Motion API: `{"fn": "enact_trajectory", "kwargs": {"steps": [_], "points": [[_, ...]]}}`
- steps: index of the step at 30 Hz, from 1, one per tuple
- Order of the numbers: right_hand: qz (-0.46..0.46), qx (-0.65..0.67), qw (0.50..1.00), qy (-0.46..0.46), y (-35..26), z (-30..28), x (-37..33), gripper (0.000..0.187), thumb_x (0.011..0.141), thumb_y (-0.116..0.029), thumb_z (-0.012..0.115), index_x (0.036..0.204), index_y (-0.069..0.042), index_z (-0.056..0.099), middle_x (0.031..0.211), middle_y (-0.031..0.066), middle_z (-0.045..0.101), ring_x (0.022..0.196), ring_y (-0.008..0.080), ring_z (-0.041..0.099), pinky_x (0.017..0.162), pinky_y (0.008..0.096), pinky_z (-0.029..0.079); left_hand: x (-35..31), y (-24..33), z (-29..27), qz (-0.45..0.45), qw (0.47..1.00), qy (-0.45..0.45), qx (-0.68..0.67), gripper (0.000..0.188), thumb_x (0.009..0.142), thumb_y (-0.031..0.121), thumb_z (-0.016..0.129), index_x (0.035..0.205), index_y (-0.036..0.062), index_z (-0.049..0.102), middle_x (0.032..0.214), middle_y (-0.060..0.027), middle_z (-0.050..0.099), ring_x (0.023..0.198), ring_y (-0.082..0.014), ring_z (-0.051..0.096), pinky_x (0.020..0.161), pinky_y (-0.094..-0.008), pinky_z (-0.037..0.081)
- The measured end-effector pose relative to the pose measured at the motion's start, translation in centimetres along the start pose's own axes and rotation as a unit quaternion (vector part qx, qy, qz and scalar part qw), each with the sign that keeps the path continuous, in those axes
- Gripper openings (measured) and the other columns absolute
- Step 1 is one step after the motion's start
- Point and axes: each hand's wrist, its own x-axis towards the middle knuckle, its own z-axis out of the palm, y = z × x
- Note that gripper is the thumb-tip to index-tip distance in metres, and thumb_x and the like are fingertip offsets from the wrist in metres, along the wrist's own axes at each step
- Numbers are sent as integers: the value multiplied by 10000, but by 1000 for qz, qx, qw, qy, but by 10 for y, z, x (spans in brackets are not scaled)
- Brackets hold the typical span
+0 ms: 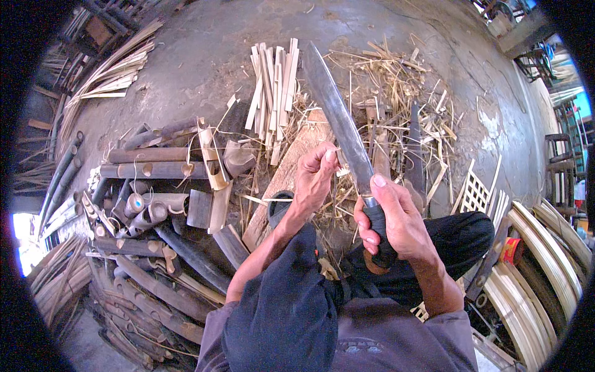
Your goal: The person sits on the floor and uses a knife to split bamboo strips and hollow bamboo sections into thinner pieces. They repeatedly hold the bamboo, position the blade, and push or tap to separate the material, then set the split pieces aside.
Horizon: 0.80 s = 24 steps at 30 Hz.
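Right, knife (339, 115) is in the right hand (393, 217): fingers wrapped round the dark handle (377, 226), thumb laid up by the root of the blade. Left hand (314, 177) is curled, thumb and forefinger tips close together; can't tell if they pinch a thin sliver or nothing, as the pale bits behind muddle it. Key relation: long axis of the knife runs forward and slantwise left from the right fist, so the blade passes just right of the left fingertips, with the tip well ahead of both hands. Right hand owns the handle end; left is nearer the middle of the blade. Contact between left fingertips and steel can't be confirmed from this angle. Around that: wooden board (296, 160) slants past beneath the left hand, bundle of pale strips (288, 80) lies ahead of that hand and a bit left, cut bamboo tubes (155, 170) are piled off to its left. Saw (414, 149) lies ahead of the right hand, shavings (390, 68) scattered farther forward, lattice piece (476, 189) out to its right.
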Motion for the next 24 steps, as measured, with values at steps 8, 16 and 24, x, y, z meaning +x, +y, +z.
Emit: {"fn": "enact_trajectory", "kwargs": {"steps": [8,16,24], "points": [[-45,-91,995,-6,-1,6,-3,508,1017,-373,338,1438,-92,290,637,11,461,459,70,444,429,225,404,2,7,0,54,998,-21,20,335,977,334,510,821,47,584,713,37,499,672,-46,451,622,-210,380],[-69,-149,986,22,-7,12,-9,464,1009,-255,359,1449,-115,318,599,-28,434,521,65,411,498,241,387,3,18,4,41,999,-17,-28,317,976,317,519,814,49,569,725,43,489,671,-44,430,613,-211,364],[-80,-176,981,30,-4,12,-11,482,981,-196,392,1451,-119,317,636,10,480,575,92,447,557,277,416,6,36,8,40,999,-25,17,344,965,358,528,803,56,546,721,54,460,664,-46,385,588,-203,311]]}}
